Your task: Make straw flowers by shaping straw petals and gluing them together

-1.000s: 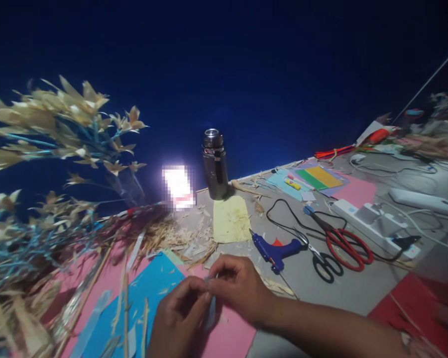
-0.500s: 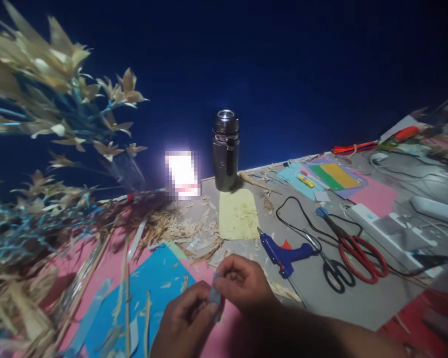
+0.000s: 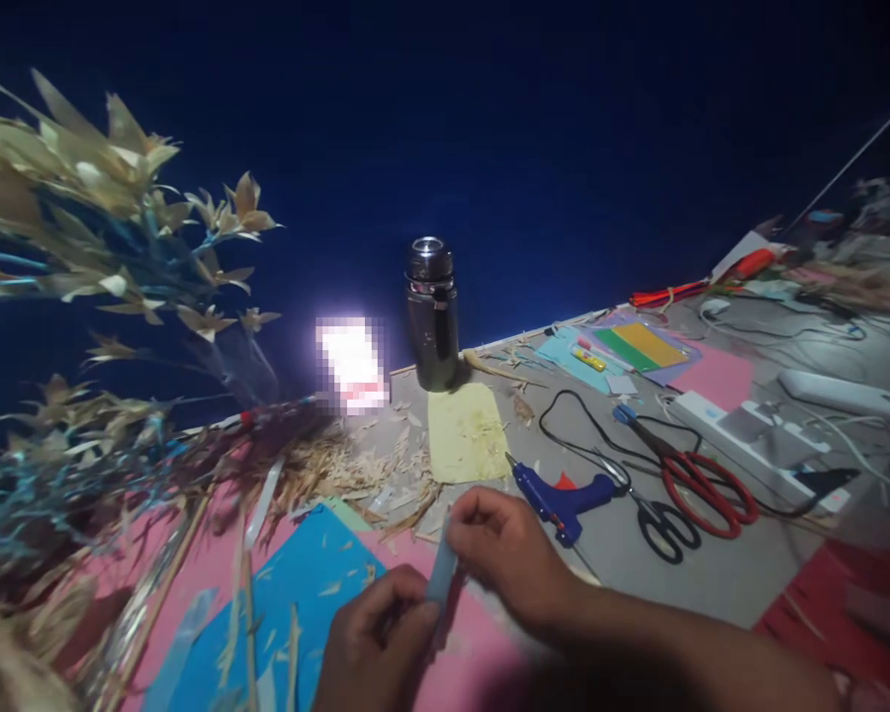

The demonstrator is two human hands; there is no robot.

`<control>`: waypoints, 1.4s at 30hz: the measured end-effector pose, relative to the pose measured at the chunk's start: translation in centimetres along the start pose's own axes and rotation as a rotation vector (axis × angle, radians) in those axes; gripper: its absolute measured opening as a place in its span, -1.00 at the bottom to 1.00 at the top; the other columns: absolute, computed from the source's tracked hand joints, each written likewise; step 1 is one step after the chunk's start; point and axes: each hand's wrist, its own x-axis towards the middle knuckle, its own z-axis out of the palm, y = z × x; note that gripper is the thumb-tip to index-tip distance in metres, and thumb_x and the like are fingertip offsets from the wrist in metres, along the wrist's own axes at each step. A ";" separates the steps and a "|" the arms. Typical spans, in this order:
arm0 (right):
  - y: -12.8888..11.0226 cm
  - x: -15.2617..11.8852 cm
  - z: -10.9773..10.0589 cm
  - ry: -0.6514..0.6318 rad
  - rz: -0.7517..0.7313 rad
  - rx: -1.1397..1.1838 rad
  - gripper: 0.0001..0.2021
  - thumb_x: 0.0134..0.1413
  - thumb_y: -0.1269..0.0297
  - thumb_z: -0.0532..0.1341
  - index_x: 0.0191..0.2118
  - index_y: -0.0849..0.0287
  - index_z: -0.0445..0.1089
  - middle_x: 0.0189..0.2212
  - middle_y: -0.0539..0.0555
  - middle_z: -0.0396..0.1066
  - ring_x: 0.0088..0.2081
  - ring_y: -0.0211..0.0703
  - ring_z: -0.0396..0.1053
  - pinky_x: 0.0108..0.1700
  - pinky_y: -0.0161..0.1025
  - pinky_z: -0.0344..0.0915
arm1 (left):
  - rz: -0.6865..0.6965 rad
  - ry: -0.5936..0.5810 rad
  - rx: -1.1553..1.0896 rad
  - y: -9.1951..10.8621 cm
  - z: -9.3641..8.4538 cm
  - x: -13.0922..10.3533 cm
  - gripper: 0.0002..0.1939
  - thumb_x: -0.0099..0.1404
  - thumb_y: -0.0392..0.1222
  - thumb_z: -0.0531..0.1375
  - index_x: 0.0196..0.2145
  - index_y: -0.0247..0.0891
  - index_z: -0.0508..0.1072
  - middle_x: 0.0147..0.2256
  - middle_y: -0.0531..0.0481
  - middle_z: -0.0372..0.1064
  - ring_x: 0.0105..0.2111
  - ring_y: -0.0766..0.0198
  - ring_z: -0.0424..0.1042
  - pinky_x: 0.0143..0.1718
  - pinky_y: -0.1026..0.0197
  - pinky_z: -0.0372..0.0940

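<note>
A narrow light-blue strip (image 3: 442, 574), perhaps paper, is stretched between my two hands over the pink sheet (image 3: 482, 633). My left hand (image 3: 378, 633) pinches its lower end between thumb and fingers. Its upper end is in the closed fingers of my right hand (image 3: 508, 549). A blue sheet (image 3: 282, 593) strewn with pale scraps lies to the left of my hands. Just beyond my right hand is a blue glue gun (image 3: 564, 499) with an orange trigger, lying on its side.
Black-handled scissors (image 3: 664, 529) and red-handled scissors (image 3: 712, 494) lie right, by a white power strip (image 3: 756, 445). A dark flask (image 3: 434, 321) stands behind a pale yellow pad (image 3: 467, 435). Dried pale flowers (image 3: 119, 198) on blue stems crowd the left. Shavings (image 3: 356, 455) litter the table.
My right hand has moved up and away from my left, so more of the light-blue strip shows between them. The whole view has shifted slightly.
</note>
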 end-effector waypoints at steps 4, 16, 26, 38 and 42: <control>0.8 0.4 -0.5 0.043 0.005 0.033 -0.66 0.00 0.04 0.45 -0.38 0.17 0.38 -0.64 -0.17 0.15 -0.61 -0.38 0.00 -0.57 -0.37 -0.06 | -0.026 -0.001 -0.052 -0.1 0.2 -0.2 -0.64 0.12 0.07 0.42 -0.51 -0.26 0.47 -0.60 0.04 0.36 -0.55 0.28 0.28 -0.48 0.26 0.16; 2.4 0.6 -0.8 -0.010 0.042 0.080 -0.60 0.05 -0.02 0.46 -0.37 0.19 0.37 -0.66 -0.17 0.18 -0.64 -0.41 0.00 -0.58 -0.38 -0.09 | 0.050 -0.153 0.109 0.6 -0.1 -0.3 -0.72 0.21 -0.01 0.31 -0.51 -0.25 0.44 -0.54 0.03 0.33 -0.48 0.25 0.24 -0.42 0.22 0.13; 0.5 -0.3 -1.0 -0.001 -0.020 0.041 -0.63 0.09 -0.03 0.43 -0.37 0.17 0.39 -0.71 -0.18 0.16 -0.67 -0.40 0.01 -0.62 -0.40 -0.08 | -0.016 -0.099 -0.063 1.6 0.0 0.0 -0.73 0.16 -0.02 0.38 -0.48 -0.27 0.48 -0.64 0.06 0.37 -0.61 0.32 0.29 -0.48 0.26 0.20; -1.1 0.1 -0.9 0.037 -0.050 0.130 -0.65 -0.02 0.02 0.49 -0.42 0.19 0.44 -0.55 -0.07 0.39 -0.66 -0.46 0.02 -0.67 -0.45 -0.08 | 0.086 0.274 0.136 9.2 -5.7 -5.1 -0.74 0.09 0.02 0.42 -0.46 -0.19 0.53 -0.64 0.10 0.35 -0.61 0.29 0.30 -0.55 0.28 0.22; -1.1 -0.2 -1.0 0.037 -0.083 0.071 -0.67 0.04 0.03 0.46 -0.41 0.19 0.45 -0.55 -0.06 0.40 -0.66 -0.45 0.06 -0.65 -0.44 -0.04 | 0.029 -0.023 0.560 5.5 -4.7 -4.6 -0.72 0.25 -0.01 0.23 -0.49 -0.22 0.55 -0.54 0.01 0.42 -0.49 0.19 0.38 -0.43 0.20 0.25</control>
